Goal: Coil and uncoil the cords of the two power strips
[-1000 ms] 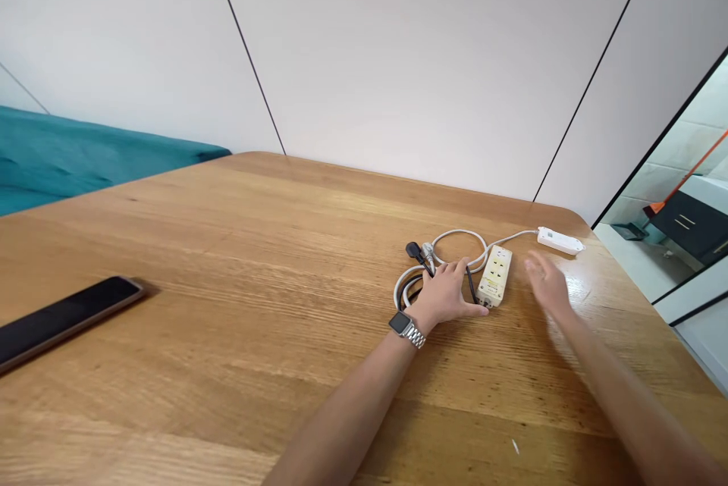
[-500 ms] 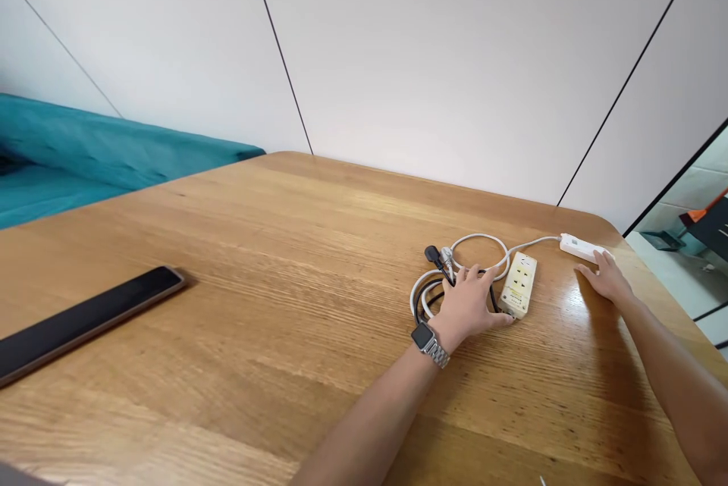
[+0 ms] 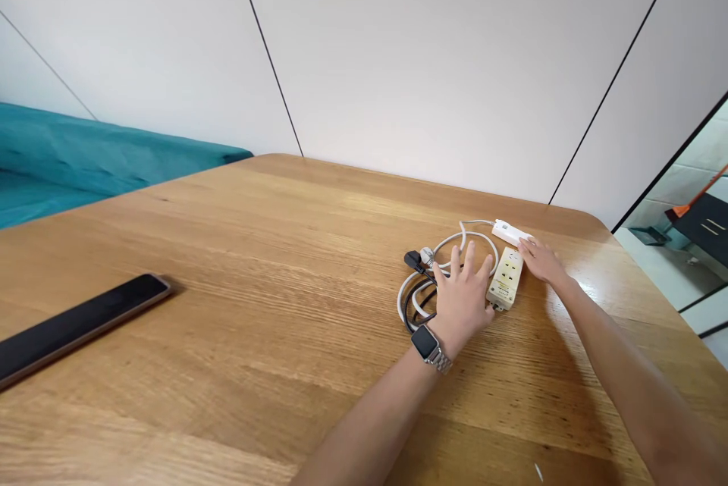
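Note:
My left hand [image 3: 463, 302], with a watch [image 3: 424, 342] on its wrist, lies with spread fingers over a loose coil of white and black cables [image 3: 410, 296]. A black plug [image 3: 412, 260] and a white plug [image 3: 427, 256] stick out beyond the fingertips. Close by the thumb is a yellowed power strip [image 3: 506, 279] with several sockets. Behind it, the fingers of my right hand [image 3: 543, 261] are closed around the near end of a slim white power strip [image 3: 510, 233]; its cord runs left into the coil.
All this rests on a wooden table [image 3: 273, 258]. A long dark flat object [image 3: 80, 328] lies at the left. A teal sofa [image 3: 114, 156] stands beyond the left edge, and a white panelled wall [image 3: 398, 61] rises behind. A small white sliver [image 3: 538, 472] is near the bottom edge.
My right hand has brought the slim white power strip leftward, close behind the yellowed one, and its cord now bends more. My left hand's fingers have spread wider. The view has shifted slightly.

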